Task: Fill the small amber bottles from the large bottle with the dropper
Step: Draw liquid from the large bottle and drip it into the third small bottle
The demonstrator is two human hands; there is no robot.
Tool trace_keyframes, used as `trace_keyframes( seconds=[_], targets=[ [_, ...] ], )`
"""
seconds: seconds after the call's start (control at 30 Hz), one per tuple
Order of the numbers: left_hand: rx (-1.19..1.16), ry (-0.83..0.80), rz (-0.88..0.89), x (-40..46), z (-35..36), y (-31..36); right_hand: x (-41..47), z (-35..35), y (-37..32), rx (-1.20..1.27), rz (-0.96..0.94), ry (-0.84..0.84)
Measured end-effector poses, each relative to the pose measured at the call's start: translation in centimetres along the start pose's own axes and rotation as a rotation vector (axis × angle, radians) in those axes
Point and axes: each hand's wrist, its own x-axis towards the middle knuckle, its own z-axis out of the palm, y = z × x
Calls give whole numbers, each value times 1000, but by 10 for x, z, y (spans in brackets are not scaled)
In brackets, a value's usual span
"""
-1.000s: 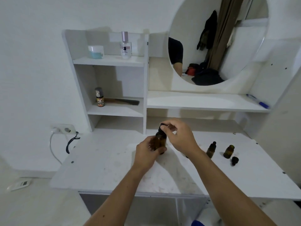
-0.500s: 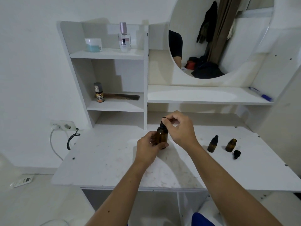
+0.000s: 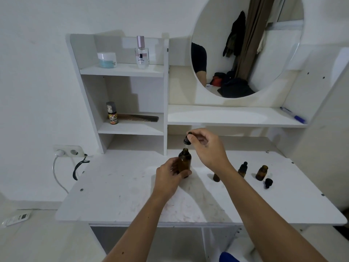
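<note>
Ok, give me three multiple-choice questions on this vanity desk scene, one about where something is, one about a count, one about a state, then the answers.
1. Where does the blue pen lie?
A. On the long shelf under the mirror
B. On the desk beside the large bottle
C. On the top left shelf

2. How many things stand on the top left shelf?
A. One
B. Two
C. Four

3. What state is the large amber bottle in?
A. Capped
B. Tipped on its side
C. Open, with the dropper lifted above its neck

Answers: 1 A, the pen rests at the right end of that shelf. 2 B, only a jar and a perfume bottle stand there. 3 C, the right hand holds the dropper just above the neck while the left hand steadies the upright bottle.
</note>
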Motion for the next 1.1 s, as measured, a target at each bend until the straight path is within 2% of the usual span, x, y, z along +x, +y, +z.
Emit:
trace_keyframes(
  seconds=[0.37, 0.6, 0.83, 0.93, 1.1],
  targets=[
    [-12, -6, -19, -1, 1, -6, 3, -19, -12, 57, -145, 144],
    [28, -2, -27, -10, 0, 1, 1, -56, -19, 165, -151, 259],
    [-45, 232, -126, -75, 13, 25, -24, -118, 8, 170, -85, 368],
    [-60, 158, -121, -105, 53, 38, -41, -148, 25, 138, -34, 413],
    [-19, -118, -33, -114, 125, 52, -58, -190, 46, 66, 6, 481]
  ],
)
